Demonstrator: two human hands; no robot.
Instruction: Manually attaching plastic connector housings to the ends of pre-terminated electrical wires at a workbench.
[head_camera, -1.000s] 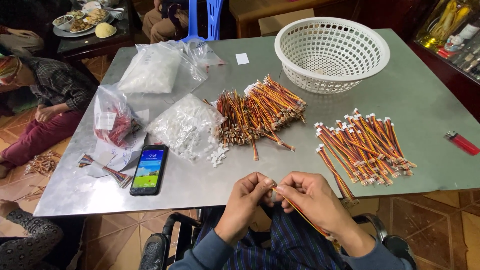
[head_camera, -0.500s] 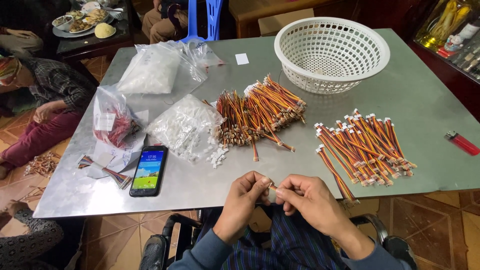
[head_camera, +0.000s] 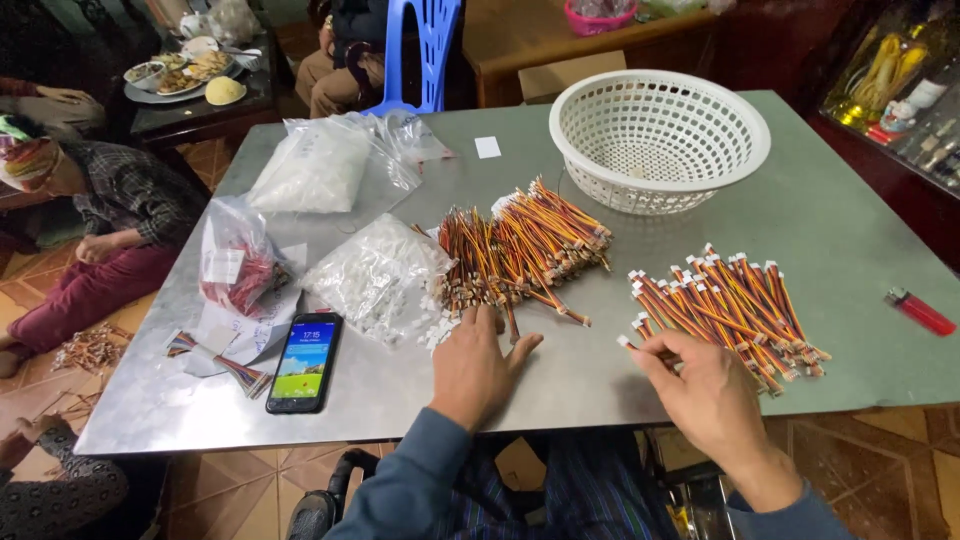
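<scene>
Both of the person's arms come up from the bottom edge in blue-grey sleeves and reach forward over the grey metal table (head_camera: 860, 230). The left hand (head_camera: 478, 368) lies palm down, fingers spread and relaxed, empty, its fingertips just touching the near end of the pile of striped wire leads (head_camera: 520, 250) at the middle of the table, with a spill of small white connector pieces (head_camera: 436, 328) just beside the thumb side. The right hand (head_camera: 705, 388) is stretched out to the right, wrist bent a little, back of the hand up; its thumb and forefinger pinch the white-tipped end of one wire at the near left corner of the finished bundle of wires with white plugs (head_camera: 730, 308), while the other fingers curl loosely underneath. That bundle is fanned out flat on the right side of the table, well apart from the middle pile. Beyond both stands a white plastic basket (head_camera: 660, 135). To the left lie a clear bag of white connectors (head_camera: 375, 275), a second bag (head_camera: 315, 165) further back, a bag with red parts (head_camera: 235, 265) and a phone (head_camera: 305, 360) with its screen lit. A red lighter (head_camera: 920, 311) sits near the right edge. Another person sits on the floor at far left.
</scene>
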